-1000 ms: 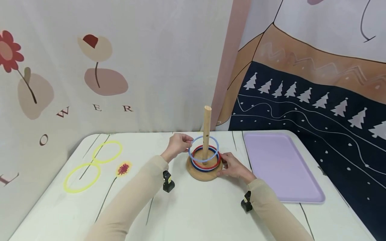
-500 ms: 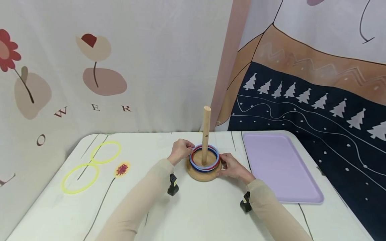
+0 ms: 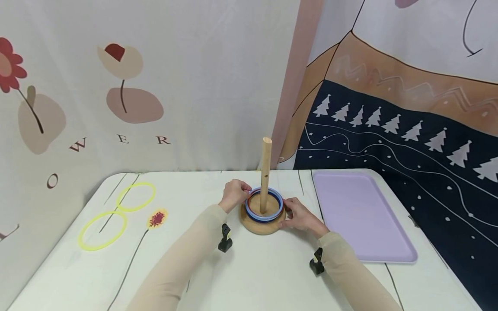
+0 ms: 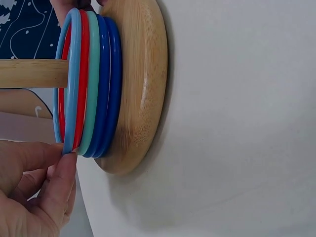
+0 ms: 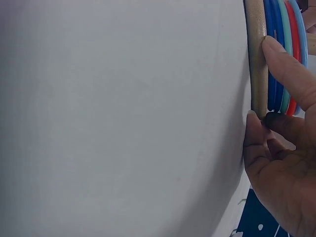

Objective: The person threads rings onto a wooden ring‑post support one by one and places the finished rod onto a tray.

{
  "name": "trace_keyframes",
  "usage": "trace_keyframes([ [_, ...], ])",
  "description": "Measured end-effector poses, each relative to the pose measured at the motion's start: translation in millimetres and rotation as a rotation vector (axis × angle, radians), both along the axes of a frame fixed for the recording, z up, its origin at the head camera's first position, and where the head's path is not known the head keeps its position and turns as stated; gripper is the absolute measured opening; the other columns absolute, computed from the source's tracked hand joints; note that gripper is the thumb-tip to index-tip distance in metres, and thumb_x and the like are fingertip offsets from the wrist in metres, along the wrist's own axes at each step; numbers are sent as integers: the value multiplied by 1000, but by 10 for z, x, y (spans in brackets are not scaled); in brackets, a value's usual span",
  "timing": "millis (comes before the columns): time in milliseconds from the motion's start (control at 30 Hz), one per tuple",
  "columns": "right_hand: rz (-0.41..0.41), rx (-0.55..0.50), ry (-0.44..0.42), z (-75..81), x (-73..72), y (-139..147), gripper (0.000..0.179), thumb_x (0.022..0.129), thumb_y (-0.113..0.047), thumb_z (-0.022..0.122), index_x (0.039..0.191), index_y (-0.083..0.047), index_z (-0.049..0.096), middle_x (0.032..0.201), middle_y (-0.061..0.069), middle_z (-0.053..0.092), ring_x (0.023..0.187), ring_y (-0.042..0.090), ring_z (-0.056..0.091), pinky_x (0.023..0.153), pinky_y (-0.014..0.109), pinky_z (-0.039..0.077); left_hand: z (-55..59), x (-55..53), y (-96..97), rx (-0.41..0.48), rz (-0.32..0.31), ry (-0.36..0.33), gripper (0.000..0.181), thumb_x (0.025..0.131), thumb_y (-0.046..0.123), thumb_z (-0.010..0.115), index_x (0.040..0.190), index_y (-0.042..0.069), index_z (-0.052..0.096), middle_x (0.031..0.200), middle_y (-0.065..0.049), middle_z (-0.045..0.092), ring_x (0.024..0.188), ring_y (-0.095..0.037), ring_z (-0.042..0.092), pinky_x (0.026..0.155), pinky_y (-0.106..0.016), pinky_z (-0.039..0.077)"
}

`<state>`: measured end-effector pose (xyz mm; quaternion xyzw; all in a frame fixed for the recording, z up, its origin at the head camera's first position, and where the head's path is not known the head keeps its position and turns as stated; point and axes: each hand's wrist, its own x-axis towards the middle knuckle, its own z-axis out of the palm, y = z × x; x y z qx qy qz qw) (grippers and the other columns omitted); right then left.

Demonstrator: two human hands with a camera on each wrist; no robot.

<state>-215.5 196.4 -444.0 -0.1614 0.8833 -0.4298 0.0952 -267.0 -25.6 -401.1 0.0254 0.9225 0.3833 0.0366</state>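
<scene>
A round wooden base (image 3: 261,225) with an upright peg (image 3: 266,172) stands mid-table. Several rings are stacked on it, a light blue ring (image 3: 266,214) on top. In the left wrist view the stack reads light blue ring (image 4: 71,74), red, teal, then two dark blue against the base (image 4: 143,84). My left hand (image 3: 243,193) pinches the light blue ring's left edge between thumb and finger (image 4: 61,155). My right hand (image 3: 289,214) grips the base's right rim, with its thumb on top and fingers under the edge (image 5: 260,81).
Two yellow rings (image 3: 137,196) (image 3: 103,224) lie flat on the white table (image 3: 253,276) at the far left. A lavender tray (image 3: 362,216) sits to the right of the base. Printed cloth backdrops close off the back and right sides.
The light blue ring came down the peg from a raised tilt and now lies flat on the stack. My left hand went down with it. My right hand stayed on the base.
</scene>
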Motion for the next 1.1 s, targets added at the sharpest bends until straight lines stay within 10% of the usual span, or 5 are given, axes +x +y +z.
trace_keyframes([
  [733,6,29,7,3,3,-17,56,72,-7,80,120,6,54,109,17,41,96,24,39,73,24,40,-28,38,-105,146,-7,-101,13,85,10,69,93,0,72,86,-11,71,64,-12,65,58,-21,55],
  [1100,-11,25,-17,6,9,-22,63,72,-7,79,126,7,51,118,21,40,96,24,42,74,24,41,-22,56,-532,265,-18,-120,29,89,16,65,113,0,64,106,-14,66,95,-28,65,69,-26,57],
])
